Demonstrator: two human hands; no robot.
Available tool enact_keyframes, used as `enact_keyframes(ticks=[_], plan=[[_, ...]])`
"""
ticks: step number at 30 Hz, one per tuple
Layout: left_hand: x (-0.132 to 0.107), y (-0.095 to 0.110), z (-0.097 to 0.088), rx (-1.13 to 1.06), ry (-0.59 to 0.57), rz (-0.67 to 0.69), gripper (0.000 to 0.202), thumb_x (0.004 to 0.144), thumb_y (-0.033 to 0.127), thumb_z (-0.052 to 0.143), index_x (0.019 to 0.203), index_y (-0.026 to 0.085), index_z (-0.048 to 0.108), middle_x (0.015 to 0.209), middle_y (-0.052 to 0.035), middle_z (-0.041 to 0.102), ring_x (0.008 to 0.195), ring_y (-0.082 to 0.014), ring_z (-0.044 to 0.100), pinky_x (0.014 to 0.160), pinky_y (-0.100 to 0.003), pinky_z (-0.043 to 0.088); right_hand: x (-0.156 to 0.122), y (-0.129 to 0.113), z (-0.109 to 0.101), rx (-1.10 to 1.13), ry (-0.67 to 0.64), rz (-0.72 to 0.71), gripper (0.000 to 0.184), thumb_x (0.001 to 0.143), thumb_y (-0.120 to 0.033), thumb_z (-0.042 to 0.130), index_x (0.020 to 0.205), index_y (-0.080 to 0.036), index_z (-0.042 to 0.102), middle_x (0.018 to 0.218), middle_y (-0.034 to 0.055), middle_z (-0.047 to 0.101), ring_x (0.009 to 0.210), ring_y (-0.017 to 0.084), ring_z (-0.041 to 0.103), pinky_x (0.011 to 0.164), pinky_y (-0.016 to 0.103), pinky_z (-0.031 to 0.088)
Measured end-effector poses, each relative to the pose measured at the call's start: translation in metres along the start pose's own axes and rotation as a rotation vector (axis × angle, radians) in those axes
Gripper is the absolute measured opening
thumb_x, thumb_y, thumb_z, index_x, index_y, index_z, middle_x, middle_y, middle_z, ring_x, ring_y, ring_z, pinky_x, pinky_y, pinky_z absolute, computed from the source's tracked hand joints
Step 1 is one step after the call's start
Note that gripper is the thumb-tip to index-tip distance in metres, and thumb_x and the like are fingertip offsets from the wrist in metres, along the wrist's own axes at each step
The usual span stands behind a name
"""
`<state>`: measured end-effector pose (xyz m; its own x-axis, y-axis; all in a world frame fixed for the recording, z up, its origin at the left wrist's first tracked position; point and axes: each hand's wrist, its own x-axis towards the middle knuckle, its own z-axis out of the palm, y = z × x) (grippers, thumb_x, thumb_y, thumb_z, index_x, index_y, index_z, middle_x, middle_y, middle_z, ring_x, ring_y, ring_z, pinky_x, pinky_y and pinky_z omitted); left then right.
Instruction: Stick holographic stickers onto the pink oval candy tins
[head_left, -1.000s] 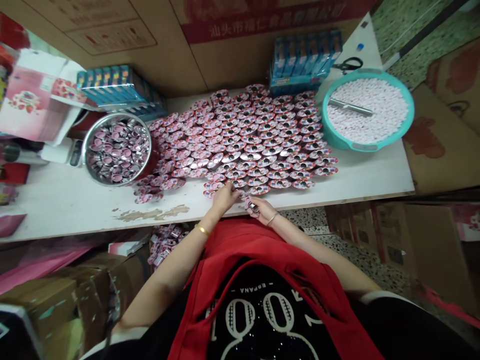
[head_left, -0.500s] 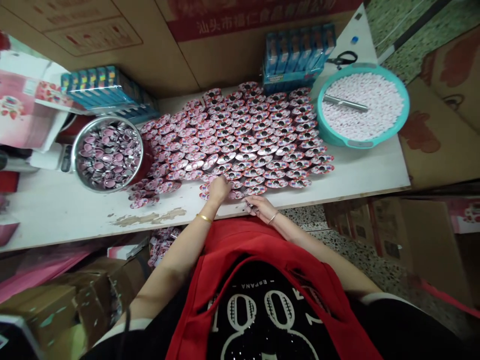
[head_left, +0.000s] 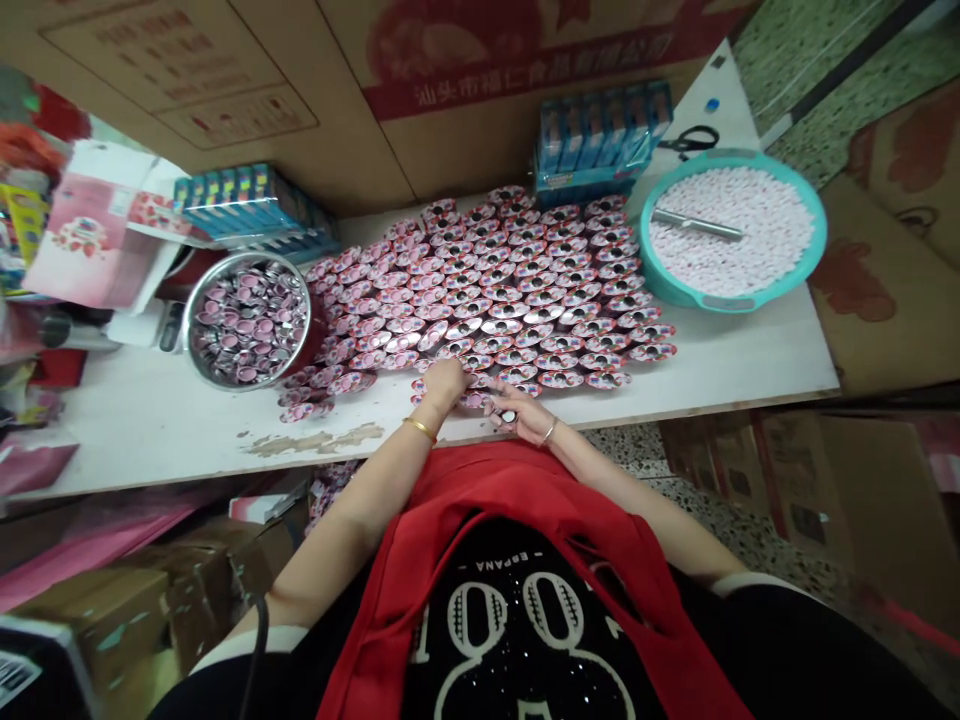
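My left hand (head_left: 445, 382) is closed over the front edge of a block of small red-and-white oval-topped packs (head_left: 517, 357). Its fingers are bent down onto a pack there, and whatever they grip is hidden. Just to its right, my right hand (head_left: 531, 416) is curled at the table's front edge, holding a small oval piece (head_left: 508, 416) with a pale face and dark rim. Packs toward the right show dark round openings; those toward the left carry pink oval tops. A metal bowl (head_left: 305, 335) at left holds many pink-and-silver oval pieces (head_left: 247, 322).
At right, a turquoise basin (head_left: 731, 302) is full of small whitish pieces, with a metal tube (head_left: 697, 224) lying on them. Blue boxes (head_left: 604, 135) and black scissors (head_left: 694, 140) sit behind. A large carton (head_left: 465, 150) stands along the back of the white table (head_left: 180, 430).
The view has shifted, so the table sits slightly lower and further right. My right hand has turned, showing the small oval piece more plainly. My left hand stays on the front packs.
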<state>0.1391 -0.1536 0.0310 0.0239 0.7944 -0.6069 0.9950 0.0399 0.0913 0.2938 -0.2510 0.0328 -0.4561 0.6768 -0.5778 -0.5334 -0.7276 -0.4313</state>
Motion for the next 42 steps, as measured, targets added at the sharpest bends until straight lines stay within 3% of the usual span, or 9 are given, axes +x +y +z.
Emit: enact_keyframes(ticks=[4, 9, 12, 17, 22, 26, 33, 39, 42], plan=[[-0.017, -0.004, -0.005, -0.14, -0.009, 0.22, 0.029, 0.083, 0.03, 0.063, 0.11, 0.021, 0.068, 0.111, -0.0101, 0.069, 0.105, -0.0224, 0.063, 0.091, -0.032, 0.048, 0.0, -0.005, 0.002, -0.005, -0.018, 0.026, 0.052, 0.074, -0.025, 0.071, 0.119, -0.024, 0.047, 0.072, -0.0037, 0.063, 0.049, 0.008, 0.048, 0.041, 0.017, 0.025], [-0.043, -0.017, 0.008, -0.721, -0.298, 0.629, 0.014, 0.077, 0.024, 0.064, 0.088, 0.018, 0.071, 0.095, -0.0034, 0.07, 0.092, -0.0159, 0.062, 0.089, -0.029, 0.047, 0.0, -0.004, 0.009, 0.072, -0.117, 0.063, 0.055, 0.069, -0.027, 0.078, 0.116, -0.027, 0.049, 0.071, -0.0069, 0.057, 0.049, 0.006, 0.048, 0.041, 0.016, 0.022], [-0.043, -0.021, 0.015, -0.82, -0.205, 0.51, 0.012, 0.077, 0.028, 0.063, 0.074, 0.017, 0.065, 0.08, -0.0015, 0.067, 0.08, -0.0145, 0.061, 0.08, -0.028, 0.048, 0.007, -0.002, 0.01, 0.07, -0.063, 0.027, 0.051, 0.069, -0.033, 0.08, 0.11, -0.027, 0.05, 0.07, -0.0078, 0.055, 0.048, 0.006, 0.047, 0.041, 0.016, 0.023], [-0.011, -0.014, 0.006, -0.567, 0.09, 0.138, 0.013, 0.084, 0.029, 0.055, 0.083, 0.018, 0.062, 0.075, -0.0031, 0.066, 0.075, -0.0169, 0.062, 0.071, -0.027, 0.047, 0.02, -0.008, 0.004, -0.014, 0.13, -0.117, 0.046, 0.065, -0.05, 0.081, 0.081, -0.02, 0.05, 0.059, -0.0078, 0.052, 0.047, 0.006, 0.048, 0.039, 0.016, 0.023], [0.019, -0.001, -0.005, -0.041, 0.059, 0.017, 0.025, 0.086, 0.039, 0.056, 0.095, 0.018, 0.068, 0.1, -0.0155, 0.071, 0.097, -0.0288, 0.066, 0.08, -0.036, 0.048, 0.028, -0.017, -0.003, -0.032, 0.208, -0.111, 0.049, 0.061, -0.055, 0.082, 0.077, -0.018, 0.054, 0.063, -0.0028, 0.059, 0.047, 0.006, 0.049, 0.038, 0.017, 0.024], [0.029, 0.002, -0.006, 0.026, -0.001, 0.026, 0.037, 0.085, 0.048, 0.057, 0.097, 0.016, 0.071, 0.106, -0.0208, 0.07, 0.102, -0.0336, 0.065, 0.083, -0.039, 0.049, 0.031, -0.021, -0.01, -0.033, 0.281, -0.078, 0.04, 0.069, -0.051, 0.077, 0.079, -0.017, 0.059, 0.066, 0.0009, 0.062, 0.048, 0.008, 0.05, 0.038, 0.018, 0.028], [0.029, -0.001, -0.014, 0.017, -0.009, 0.068, 0.03, 0.085, 0.045, 0.059, 0.091, 0.018, 0.07, 0.1, -0.0166, 0.071, 0.098, -0.0299, 0.066, 0.081, -0.036, 0.049, 0.037, -0.023, -0.009, -0.062, 0.327, -0.04, 0.024, 0.073, -0.025, 0.069, 0.091, -0.019, 0.054, 0.069, -0.0004, 0.065, 0.046, 0.008, 0.052, 0.039, 0.018, 0.031], [-0.012, 0.0, 0.017, -0.634, -0.236, 0.426, 0.019, 0.081, 0.037, 0.059, 0.085, 0.018, 0.061, 0.072, 0.0003, 0.064, 0.065, -0.013, 0.058, 0.064, -0.024, 0.046, 0.03, -0.007, -0.004, -0.204, 0.322, -0.048, 0.044, 0.077, -0.03, 0.062, 0.118, -0.024, 0.046, 0.052, -0.0114, 0.053, 0.036, 0.008, 0.046, 0.036, 0.016, 0.026], [-0.03, 0.006, 0.034, -0.767, -0.309, 0.422, 0.015, 0.077, 0.032, 0.06, 0.074, 0.018, 0.057, 0.064, 0.003, 0.058, 0.059, -0.0109, 0.052, 0.059, -0.023, 0.043, 0.014, 0.003, -0.007, -0.283, 0.276, 0.002, 0.047, 0.079, -0.035, 0.06, 0.123, -0.024, 0.046, 0.048, -0.0122, 0.05, 0.034, 0.008, 0.045, 0.035, 0.016, 0.025]])
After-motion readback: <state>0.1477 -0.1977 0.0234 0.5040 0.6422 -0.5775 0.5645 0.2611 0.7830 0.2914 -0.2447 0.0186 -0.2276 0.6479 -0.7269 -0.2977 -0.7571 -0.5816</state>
